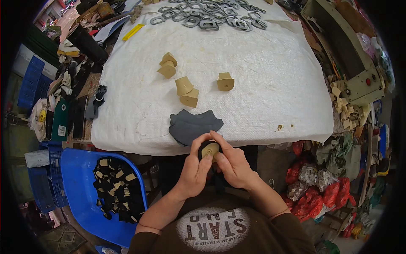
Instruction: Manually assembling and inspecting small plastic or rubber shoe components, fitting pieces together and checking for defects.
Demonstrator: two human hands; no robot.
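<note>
Both my hands meet just off the table's front edge, closed around a beige shoe heel [210, 149] with black covering material wrapped about its sides. My left hand [193, 169] grips it from the left, thumb pressed near the heel's flat face. From the other side my right hand [234, 166] holds it, its thumb also against the rim. Right beyond my fingers lies a stack of dark grey cut pieces [194, 125] with scalloped edges. Farther up the white cloth are several bare beige heels, among them a single one [226, 82] standing apart at the right.
White woven sheeting [270, 84] covers the table. Grey ring-shaped pieces [207, 17] are heaped at its far end, near a yellow strip [133, 32]. A blue tub [80, 203] at lower left holds black-covered heels. Red bags [313, 201] and a metal machine [359, 84] stand right.
</note>
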